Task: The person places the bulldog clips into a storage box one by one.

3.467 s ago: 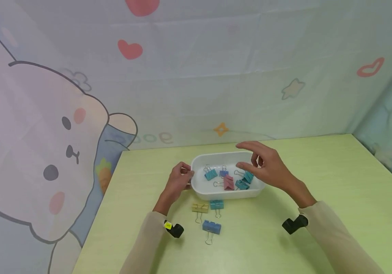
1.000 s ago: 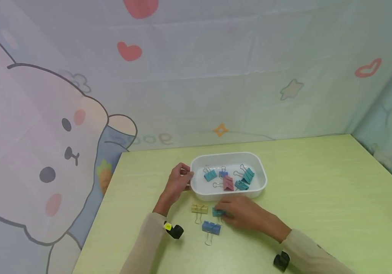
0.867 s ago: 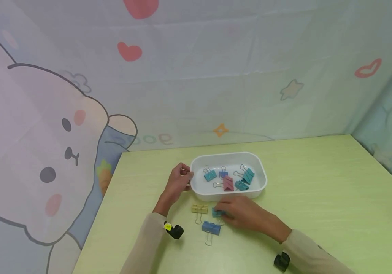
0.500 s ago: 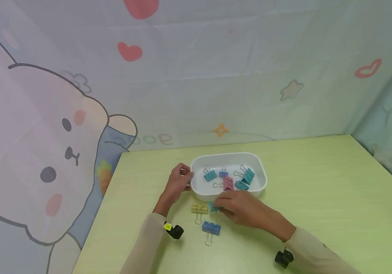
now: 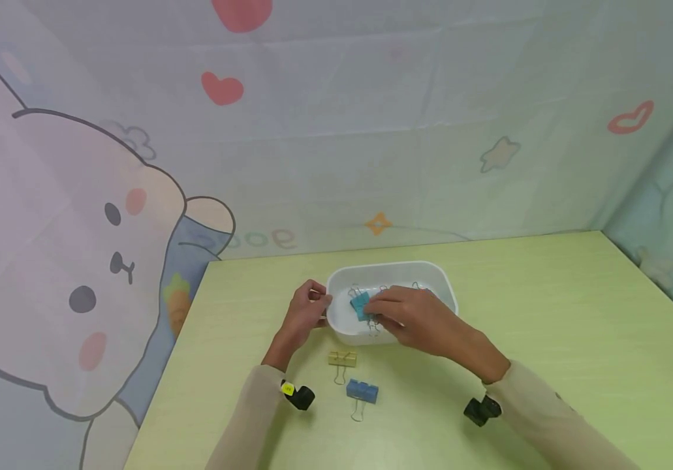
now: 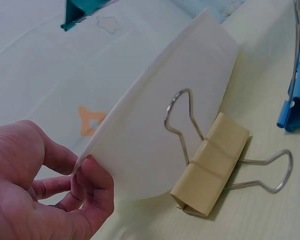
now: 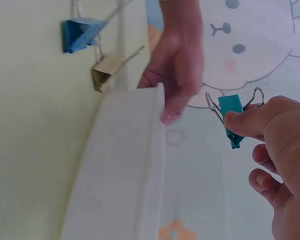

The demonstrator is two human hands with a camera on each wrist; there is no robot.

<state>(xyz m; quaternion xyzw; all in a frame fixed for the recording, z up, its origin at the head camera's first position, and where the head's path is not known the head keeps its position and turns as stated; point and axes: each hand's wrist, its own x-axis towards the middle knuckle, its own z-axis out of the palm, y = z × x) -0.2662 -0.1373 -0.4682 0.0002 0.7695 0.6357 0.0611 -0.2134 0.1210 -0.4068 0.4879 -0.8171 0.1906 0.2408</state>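
A white plastic tray (image 5: 344, 331) stands on the table, and my left hand (image 5: 304, 307) pinches its left rim between thumb and fingers. Over the tray's left half, my right hand (image 5: 421, 323) holds a teal binder clip (image 7: 231, 116) between thumb and fingers, its wire handles spread. Another teal binder clip (image 5: 356, 303) shows beneath it in the tray; my right hand hides most of the other clips there. On the table before the tray lie a yellow binder clip (image 5: 343, 359) and, nearer, a blue binder clip (image 5: 362, 391).
The pale yellow-green table (image 5: 547, 313) reaches right and forward of the tray. Behind it hangs a cloth backdrop (image 5: 336, 130) printed with a cartoon animal, hearts and stars. A black wrist camera (image 5: 482, 410) sits on my right sleeve.
My right hand has picked up the teal clip from the table in front of the tray and lifted it up and forward over the tray. My left hand stays on the rim.
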